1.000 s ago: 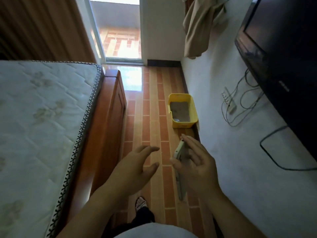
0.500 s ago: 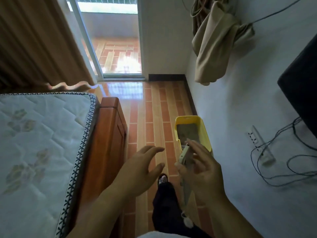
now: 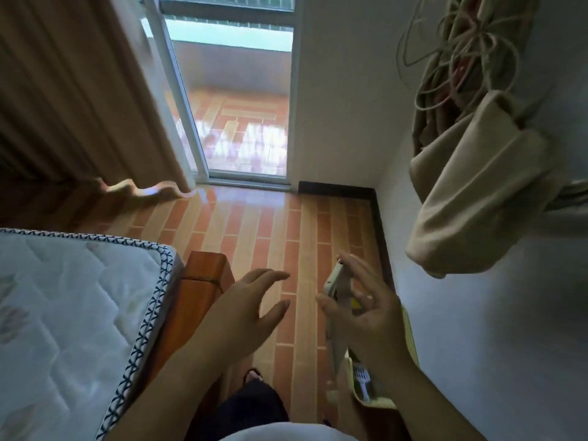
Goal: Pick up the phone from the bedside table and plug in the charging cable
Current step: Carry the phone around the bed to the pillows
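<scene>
Open brick-patterned floor [image 3: 270, 224] between wooden bed frame [image 3: 203, 281] and white wall [image 3: 477, 313], slim pale phone [image 3: 335, 294] edge-on, clasped in right hand [image 3: 366, 316], left hand [image 3: 245, 310] spread, empty.

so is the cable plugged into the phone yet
Not that the view shows: the right hand holds the phone edge-on with no cable visible; its lower end is hidden. The left hand is empty.

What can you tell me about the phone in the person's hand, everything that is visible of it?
The phone is a slim, pale cream slab, seen almost edge-on, so its screen is not readable. It stands nearly upright, top end tilted away from the camera, over the tiled floor. The right hand holds it, thumb on the near edge and fingers behind. The left hand is open beside it, apart. No cable is seen in it.
</scene>
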Demonstrator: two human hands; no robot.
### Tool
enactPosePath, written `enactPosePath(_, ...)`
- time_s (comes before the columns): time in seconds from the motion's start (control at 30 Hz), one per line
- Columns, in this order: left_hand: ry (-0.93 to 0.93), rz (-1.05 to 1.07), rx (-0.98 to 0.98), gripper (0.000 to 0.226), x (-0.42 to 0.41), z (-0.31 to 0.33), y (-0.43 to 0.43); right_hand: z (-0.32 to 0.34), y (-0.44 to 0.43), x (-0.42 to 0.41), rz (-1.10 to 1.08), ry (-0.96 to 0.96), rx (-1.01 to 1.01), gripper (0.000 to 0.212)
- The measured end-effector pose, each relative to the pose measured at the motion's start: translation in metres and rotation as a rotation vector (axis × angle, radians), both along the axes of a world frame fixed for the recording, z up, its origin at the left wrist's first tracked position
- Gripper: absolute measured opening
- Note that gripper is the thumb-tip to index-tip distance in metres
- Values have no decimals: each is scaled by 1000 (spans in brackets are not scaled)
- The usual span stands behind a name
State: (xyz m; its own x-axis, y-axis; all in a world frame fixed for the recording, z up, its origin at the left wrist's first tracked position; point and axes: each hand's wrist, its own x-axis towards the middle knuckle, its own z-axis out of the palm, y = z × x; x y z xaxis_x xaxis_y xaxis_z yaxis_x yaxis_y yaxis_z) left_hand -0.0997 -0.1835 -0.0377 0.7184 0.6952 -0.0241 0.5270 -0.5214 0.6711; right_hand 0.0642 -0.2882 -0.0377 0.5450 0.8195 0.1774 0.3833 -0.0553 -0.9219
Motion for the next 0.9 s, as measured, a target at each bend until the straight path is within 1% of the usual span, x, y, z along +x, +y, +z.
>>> enactPosePath(0.1,-9,18,-3,43,23,-5,70,-7,73,22,42,-8,22,68)
enactPosePath(0.17,-14,23,1,43,40,-5,117,-8,120,36,60,-13,32,69)
enactPosePath(0.37,10,-43,21,43,88,10,259,2,252,83,14,-24,72,67)
enactPosePath(0.43,16,-27,33,44,103,13,301,5,291,96,-3,-1,73,67)
enactPosePath(0.53,15,-20,1,43,117,6,351,3,341,113,-13,49,42,68)
enactPosePath(0.63,37,-28,-29,41,123,-6,400,-5,394,130,15,104,8,68)
enactPosePath(0.8,58,104,-35,38,128,-22,505,-20,514,153,136,107,-36,76)
enactPosePath(0.9,78,204,-35,39,137,-22,565,-22,592,167,237,83,-23,67)
